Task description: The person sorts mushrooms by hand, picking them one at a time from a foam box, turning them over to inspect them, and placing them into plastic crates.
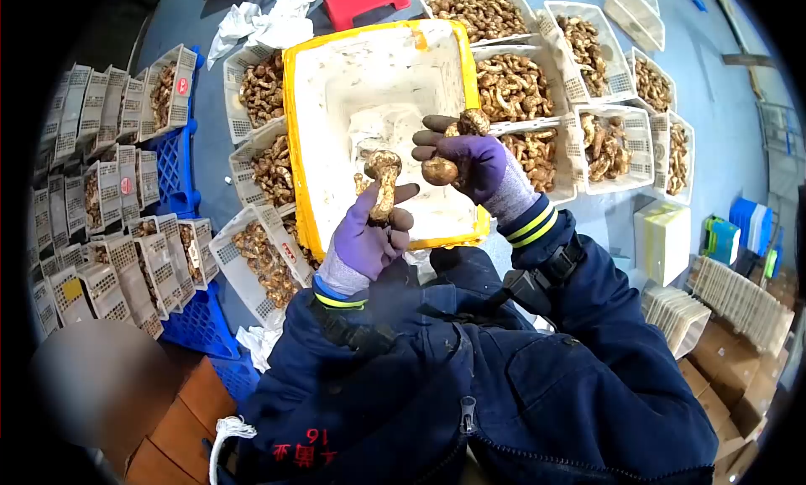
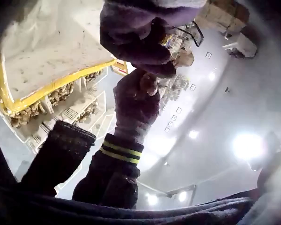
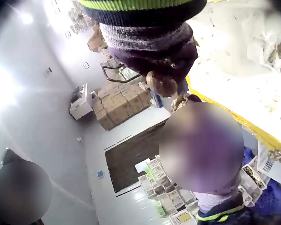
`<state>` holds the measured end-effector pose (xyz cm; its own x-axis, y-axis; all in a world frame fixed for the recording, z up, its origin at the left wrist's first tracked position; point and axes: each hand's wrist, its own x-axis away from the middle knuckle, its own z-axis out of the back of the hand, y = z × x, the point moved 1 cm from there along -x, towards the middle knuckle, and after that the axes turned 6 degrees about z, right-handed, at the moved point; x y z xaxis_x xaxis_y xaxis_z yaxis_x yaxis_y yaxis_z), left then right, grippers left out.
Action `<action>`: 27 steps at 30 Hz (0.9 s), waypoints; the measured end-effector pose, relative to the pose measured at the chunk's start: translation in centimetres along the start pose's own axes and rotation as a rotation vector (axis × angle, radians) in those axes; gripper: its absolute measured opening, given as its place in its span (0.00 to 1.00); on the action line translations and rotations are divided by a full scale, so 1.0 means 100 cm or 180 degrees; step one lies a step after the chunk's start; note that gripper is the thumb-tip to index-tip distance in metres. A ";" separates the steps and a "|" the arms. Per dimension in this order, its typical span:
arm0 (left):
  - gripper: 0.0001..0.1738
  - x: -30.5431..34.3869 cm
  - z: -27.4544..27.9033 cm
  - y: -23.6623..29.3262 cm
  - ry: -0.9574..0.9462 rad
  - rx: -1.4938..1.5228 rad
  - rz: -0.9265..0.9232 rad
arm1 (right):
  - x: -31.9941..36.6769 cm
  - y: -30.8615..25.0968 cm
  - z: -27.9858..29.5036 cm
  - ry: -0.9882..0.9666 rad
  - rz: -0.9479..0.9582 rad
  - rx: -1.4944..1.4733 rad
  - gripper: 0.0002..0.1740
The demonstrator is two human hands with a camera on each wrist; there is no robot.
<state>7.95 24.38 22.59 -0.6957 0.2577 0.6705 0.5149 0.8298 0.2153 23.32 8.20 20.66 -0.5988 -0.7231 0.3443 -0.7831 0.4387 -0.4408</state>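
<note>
My left hand (image 1: 363,240), in a purple glove with grey cuff, holds a brown-capped mushroom (image 1: 384,187) upright, its thick stem between thumb and fingers. Opposite it, my right hand (image 1: 485,164) grips two mushrooms: one round cap (image 1: 439,171) faces the left hand, and another mushroom (image 1: 474,122) sticks out by the fingers. Both hands are over the near part of a white foam box (image 1: 294,158) with a yellow-taped rim. Inside the box lie crumpled plastic (image 1: 382,126) and a small mushroom piece (image 1: 361,184). In the right wrist view, a cap (image 3: 161,84) shows below the right hand.
White baskets of mushrooms flank the box, such as one at right (image 1: 617,149) and one at near left (image 1: 262,254). Behind the box stands a red stool (image 1: 365,2). Stacked baskets (image 1: 105,279) and blue crates (image 1: 176,170) fill the left; a white carton (image 1: 663,242) sits right.
</note>
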 end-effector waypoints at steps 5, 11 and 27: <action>0.21 -0.007 0.008 -0.007 0.0193 -0.0421 -0.0785 | 0.001 0.020 -0.035 0.0194 0.0502 -0.0270 0.25; 0.17 -0.006 0.012 0.000 -0.0045 0.0194 -0.1114 | 0.006 0.019 -0.071 0.0480 0.0465 0.2362 0.14; 0.23 0.016 0.005 0.019 0.0389 -0.1096 -0.1141 | 0.016 0.027 -0.036 -0.1190 0.0805 0.4321 0.07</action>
<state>7.58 26.63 23.68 -0.8058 -0.0899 0.5853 0.4041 0.6390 0.6545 19.61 10.19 23.03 -0.4499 -0.8931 -0.0025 0.2279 -0.1121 -0.9672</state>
